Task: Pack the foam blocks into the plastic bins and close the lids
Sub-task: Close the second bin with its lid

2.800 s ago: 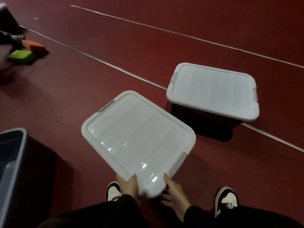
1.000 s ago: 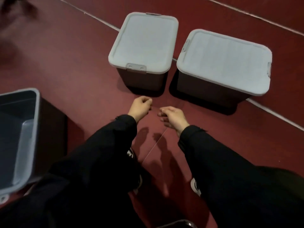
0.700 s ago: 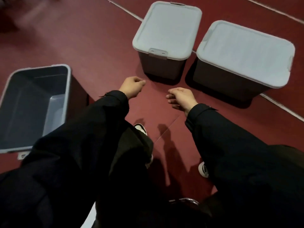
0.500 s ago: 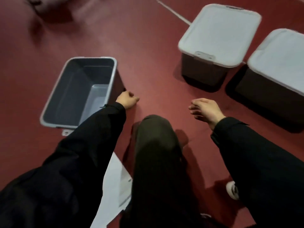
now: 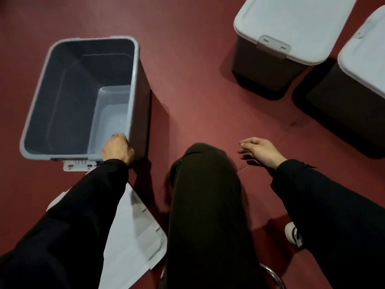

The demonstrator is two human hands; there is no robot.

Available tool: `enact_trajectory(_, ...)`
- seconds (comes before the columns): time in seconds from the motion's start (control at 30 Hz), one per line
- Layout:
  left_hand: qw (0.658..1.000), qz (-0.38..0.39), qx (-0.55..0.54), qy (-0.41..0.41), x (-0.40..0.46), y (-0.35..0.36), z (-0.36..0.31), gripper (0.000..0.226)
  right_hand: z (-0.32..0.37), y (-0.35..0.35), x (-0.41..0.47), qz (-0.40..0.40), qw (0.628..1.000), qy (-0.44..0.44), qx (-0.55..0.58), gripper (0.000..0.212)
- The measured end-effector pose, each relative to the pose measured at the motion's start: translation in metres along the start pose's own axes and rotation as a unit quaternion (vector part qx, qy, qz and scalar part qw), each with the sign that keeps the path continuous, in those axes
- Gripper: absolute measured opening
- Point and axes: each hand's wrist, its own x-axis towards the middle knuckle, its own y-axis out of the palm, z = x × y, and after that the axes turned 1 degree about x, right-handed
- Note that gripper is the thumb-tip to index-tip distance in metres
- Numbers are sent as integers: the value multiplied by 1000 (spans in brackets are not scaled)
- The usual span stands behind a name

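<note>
An open grey plastic bin stands on the red floor at the left, with nothing inside it. My left hand grips its near right corner, fingers curled over the rim. My right hand hovers over the floor to the right of my knee, fingers relaxed, holding nothing. Two lidded bins sit at the upper right: one with its latch facing me, the other cut off by the frame edge. A loose white lid lies on the floor under my left arm. No foam blocks are visible.
My knee in dark trousers fills the centre foreground. A white shoe shows at the lower right, and a curved chrome tube at the bottom. Red floor stretches between the open bin and the closed ones.
The view has swung left from the two closed bins to the open bin. My left hand has reached across and taken hold of the open bin's near corner. My right hand has stayed idle.
</note>
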Motion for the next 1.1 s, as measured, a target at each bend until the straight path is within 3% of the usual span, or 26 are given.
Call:
enact_trajectory(0.2, 995, -64, -58, 52, -34, -59, -73, 24, 18, -9, -32, -33, 998, -38, 31, 22)
enact_trajectory(0.3, 986, -91, -69, 118, -66, -98, -105, 31, 30, -11, -65, -23, 995, -87, 49, 16)
enact_trajectory(0.43, 969, -125, -43, 210, -142, -152, -160, 22, 39, -11, -110, -33, 977, -156, 140, 9)
enact_trajectory(0.47, 963, -133, -31, 232, -167, -158, -175, 22, 40, -12, -122, -40, 973, -170, 151, 20)
enact_trajectory(0.57, 936, -147, -4, 321, -246, -155, -215, 25, 41, -23, -154, -22, 953, -179, 242, 86)
enact_trajectory(0.6, 923, -144, 5, 357, -270, -147, -226, 26, 39, -30, -163, -27, 945, -172, 277, 97)
enact_trajectory(0.63, 910, -138, 16, 390, -291, -136, -236, 30, 35, -39, -170, -48, 937, -169, 301, 97)
enact_trajectory(0.73, 871, -107, 38, 479, -338, -95, -260, 48, -7, -70, -185, -205, 921, -136, 302, 53)
enact_trajectory(0.8, 845, -85, 50, 525, -366, -68, -277, 48, -50, -89, -195, -258, 903, -82, 334, 39)
enact_trajectory(0.97, 751, 2, 75, 656, -416, -23, -315, 54, -150, -143, -216, -302, 879, 35, 368, 25)
enact_trajectory(1.03, 708, 79, 110, 694, -421, -2, -326, 58, -190, -160, -219, -325, 860, 67, 387, 32)
enact_trajectory(1.1, 685, 127, 157, 700, -412, 19, -337, 51, -223, -175, -214, -334, 848, 81, 403, 34)
